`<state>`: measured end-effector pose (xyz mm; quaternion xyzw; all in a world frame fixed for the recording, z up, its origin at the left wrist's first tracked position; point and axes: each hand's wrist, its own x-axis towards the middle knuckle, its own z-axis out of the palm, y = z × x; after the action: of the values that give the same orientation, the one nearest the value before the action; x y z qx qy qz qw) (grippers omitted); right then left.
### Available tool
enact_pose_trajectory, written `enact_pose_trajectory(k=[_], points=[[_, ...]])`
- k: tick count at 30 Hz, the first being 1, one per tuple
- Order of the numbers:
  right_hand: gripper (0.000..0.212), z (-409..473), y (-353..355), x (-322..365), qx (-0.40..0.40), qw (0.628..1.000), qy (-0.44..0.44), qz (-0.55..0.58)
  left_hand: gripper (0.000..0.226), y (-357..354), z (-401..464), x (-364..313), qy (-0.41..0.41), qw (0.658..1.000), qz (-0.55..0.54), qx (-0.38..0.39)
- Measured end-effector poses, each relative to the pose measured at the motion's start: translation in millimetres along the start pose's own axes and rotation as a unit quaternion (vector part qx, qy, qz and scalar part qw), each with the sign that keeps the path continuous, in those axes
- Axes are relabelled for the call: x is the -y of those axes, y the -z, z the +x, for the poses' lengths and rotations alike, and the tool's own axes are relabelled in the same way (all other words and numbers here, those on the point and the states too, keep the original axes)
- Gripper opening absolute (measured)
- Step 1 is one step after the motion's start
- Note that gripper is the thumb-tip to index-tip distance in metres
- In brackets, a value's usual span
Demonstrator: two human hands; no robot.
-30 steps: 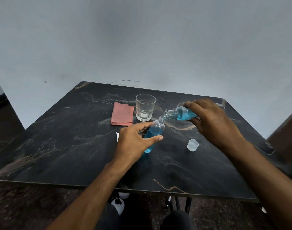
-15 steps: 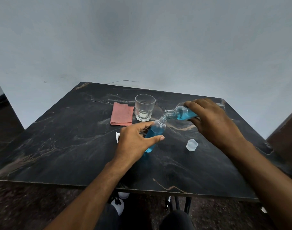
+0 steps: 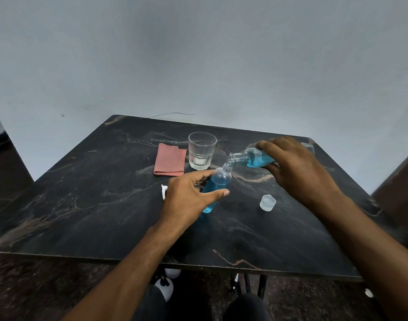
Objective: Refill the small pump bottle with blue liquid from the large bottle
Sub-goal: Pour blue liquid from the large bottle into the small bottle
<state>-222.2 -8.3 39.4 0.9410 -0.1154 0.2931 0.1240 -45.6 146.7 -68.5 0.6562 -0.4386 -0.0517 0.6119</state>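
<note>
Left hand: fingers curled round small bottle.
Right hand: grips tilted large bottle, mouths touching.

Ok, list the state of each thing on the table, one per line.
small pump bottle: uncapped, tilted, mostly full of blue liquid, held by left hand
large bottle: uncapped, tipped to pour, held by right hand
glass: upright, empty
cloth: folded, flat
cap: off, on table
</note>
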Motion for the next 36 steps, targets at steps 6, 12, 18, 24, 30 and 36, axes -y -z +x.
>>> enact_pose_trajectory(k=[6, 12, 18, 24, 30, 36], points=[[0.044, -0.5, 0.1, 0.1, 0.001, 1.000, -0.002, -0.005, 0.058, -0.2, 0.0, 1.3, 0.001, 1.000, 0.000, -0.002], [0.043, -0.6, 0.1, 0.0, 0.002, 1.000, -0.002, -0.005, 0.059, 0.5, 0.0, 1.7, 0.001, 1.000, 0.001, 0.001], [0.043, -0.9, 0.0, 0.8, -0.001, 1.000, -0.001, -0.005, 0.060, 0.2, -0.8, 2.3, 0.001, 1.000, 0.003, 0.004], [0.042, -0.7, -1.2, -0.3, 0.003, 1.000, -0.003, 0.002, 0.059, 1.0, 0.0, 2.5, 0.007, 1.000, -0.002, 0.002], [0.042, -0.3, -1.8, -0.4, 0.000, 1.000, -0.001, -0.001, 0.060, 1.3, -0.7, 3.1, 0.009, 1.000, -0.005, 0.002], [0.043, -1.2, -3.1, -0.4, -0.002, 1.000, 0.000, -0.001, 0.060, 0.5, -1.7, 6.7, 0.004, 1.000, -0.006, 0.011]])
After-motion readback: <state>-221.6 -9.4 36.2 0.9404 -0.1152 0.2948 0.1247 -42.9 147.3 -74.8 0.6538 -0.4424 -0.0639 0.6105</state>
